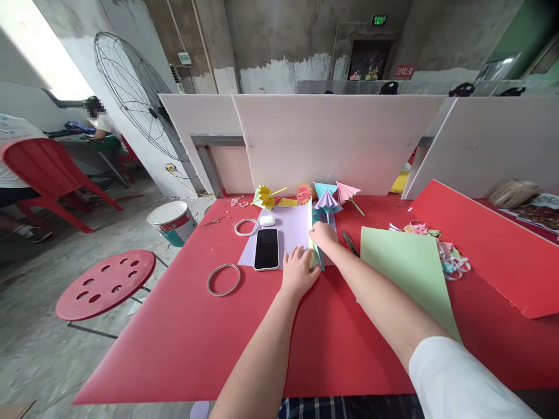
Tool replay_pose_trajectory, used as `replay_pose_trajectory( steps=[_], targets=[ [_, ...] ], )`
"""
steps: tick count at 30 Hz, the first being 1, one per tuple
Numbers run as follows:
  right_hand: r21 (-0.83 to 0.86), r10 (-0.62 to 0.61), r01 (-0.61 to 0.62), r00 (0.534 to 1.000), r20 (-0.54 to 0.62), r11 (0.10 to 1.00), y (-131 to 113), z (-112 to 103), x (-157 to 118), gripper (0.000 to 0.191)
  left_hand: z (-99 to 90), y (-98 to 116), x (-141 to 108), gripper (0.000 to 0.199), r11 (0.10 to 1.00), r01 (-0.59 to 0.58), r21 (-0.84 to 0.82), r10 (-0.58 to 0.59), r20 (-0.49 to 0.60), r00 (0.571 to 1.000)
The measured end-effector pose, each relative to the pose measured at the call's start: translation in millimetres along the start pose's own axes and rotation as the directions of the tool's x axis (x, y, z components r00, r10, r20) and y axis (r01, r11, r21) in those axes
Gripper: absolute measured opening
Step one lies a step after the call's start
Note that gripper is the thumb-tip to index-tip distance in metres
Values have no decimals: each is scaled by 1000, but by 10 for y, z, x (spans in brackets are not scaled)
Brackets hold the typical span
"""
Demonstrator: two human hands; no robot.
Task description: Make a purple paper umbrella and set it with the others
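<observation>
My left hand [299, 270] rests on the near end of a narrow pale-yellow paper strip [310, 218], its fingers spread and slightly curled. Further up the same strip, my right hand [323, 234] has its fingers folded together on the paper's edge. Teal paper [317, 216] lies beside the strip, partly covered by both hands. Beneath is a lilac paper sheet [290, 224]. A black-screened phone [266, 249] lies just left of my left hand. Scissors [350, 243] lie right of my right hand, partly hidden by the forearm.
Folded paper umbrellas [327, 201] and a yellow paper piece [265, 198] stand along the white partition [340, 139]. Two tape rings [223, 280] and a white earbud case [267, 220] are at left. A green sheet [406, 267] and paper scraps [452, 256] lie at right on the red table [244, 349].
</observation>
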State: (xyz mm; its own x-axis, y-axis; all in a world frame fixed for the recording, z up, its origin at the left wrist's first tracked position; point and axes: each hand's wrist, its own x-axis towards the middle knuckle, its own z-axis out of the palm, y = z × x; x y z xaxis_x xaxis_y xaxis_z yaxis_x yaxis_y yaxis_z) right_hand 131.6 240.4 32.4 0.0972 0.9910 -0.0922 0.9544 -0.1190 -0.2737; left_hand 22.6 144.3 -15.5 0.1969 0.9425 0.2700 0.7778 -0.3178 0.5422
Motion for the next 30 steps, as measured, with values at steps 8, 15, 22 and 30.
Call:
replay_pose_trajectory(
  steps=[8,15,22,30],
  targets=[
    [-15,-33,33,998,-49,999,-36,-55,-2,27,-55,-62,-17,61,998,48,46,-50,32,998],
    [51,-49,55,994,-100,997,-25,-79,5,30,-56,-104,-4,62,989,134,56,-136,36,990],
    [213,-36,51,997,-72,976,61,-33,68,31,-52,-133,12,42,981,190,46,-190,-3,982],
    [488,-19,15,1000,3,873,102,104,74,22,-77,-111,19,43,976,212,41,-211,-26,977]
  ],
)
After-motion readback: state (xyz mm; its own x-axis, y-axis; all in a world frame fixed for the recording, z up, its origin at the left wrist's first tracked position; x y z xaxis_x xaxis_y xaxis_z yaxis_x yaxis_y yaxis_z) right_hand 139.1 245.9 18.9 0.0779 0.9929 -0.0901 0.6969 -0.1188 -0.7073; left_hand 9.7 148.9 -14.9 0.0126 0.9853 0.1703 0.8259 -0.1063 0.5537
